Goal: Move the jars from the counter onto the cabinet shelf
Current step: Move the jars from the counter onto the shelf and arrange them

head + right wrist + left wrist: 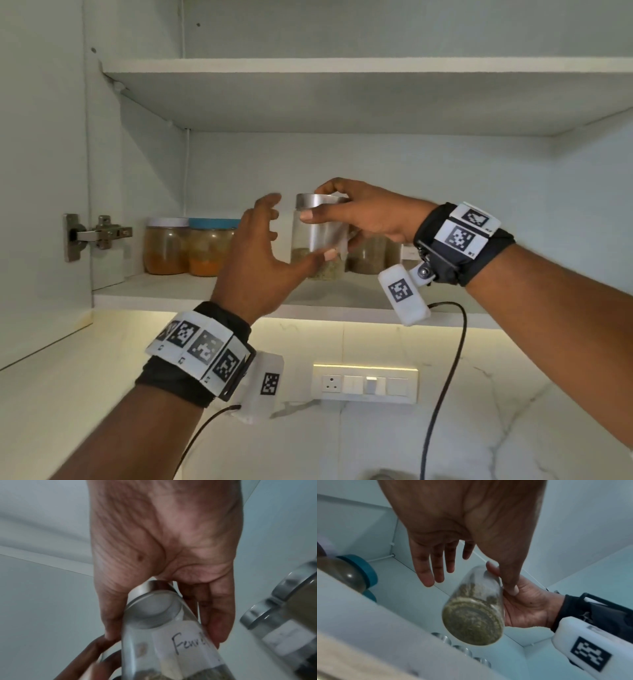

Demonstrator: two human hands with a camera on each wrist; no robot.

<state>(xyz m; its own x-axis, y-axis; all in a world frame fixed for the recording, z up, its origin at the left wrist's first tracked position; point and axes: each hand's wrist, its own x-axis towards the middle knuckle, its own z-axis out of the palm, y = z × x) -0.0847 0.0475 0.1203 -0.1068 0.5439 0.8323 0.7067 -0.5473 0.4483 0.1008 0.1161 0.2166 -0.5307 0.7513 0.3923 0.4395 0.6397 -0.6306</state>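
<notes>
**Clear jar held over the lower cabinet shelf**

Far left, on the cabinet wall: a metal hinge (97, 234). On the lower shelf (164, 291), toward its left end: a white-lidded jar (166, 245) of orange-brown contents, touching or just beside a teal-lidded jar (209, 246) of the same. Next rightward, the left hand (255, 260), raised, fingers (423, 566) spread apart and nearly straight, thumb tip laid against the lower glass of the clear jar (318, 236). Above the shelf surface, that clear jar: silver lid on, greenish-brown seeds in the bottom, a white paper label with handwriting beginning "Fen". Gripped near the top by the right hand (368, 214), thumb on the near side below the lid, fingers curled round the far side. Behind and right of it on the shelf, more silver-lidded jars (281, 601) with dark contents, close together. Below the shelf, on the marble wall: a switch plate (364, 383) with socket. Around both wrists: black bands with white marker tiles, a cable hanging from each
</notes>
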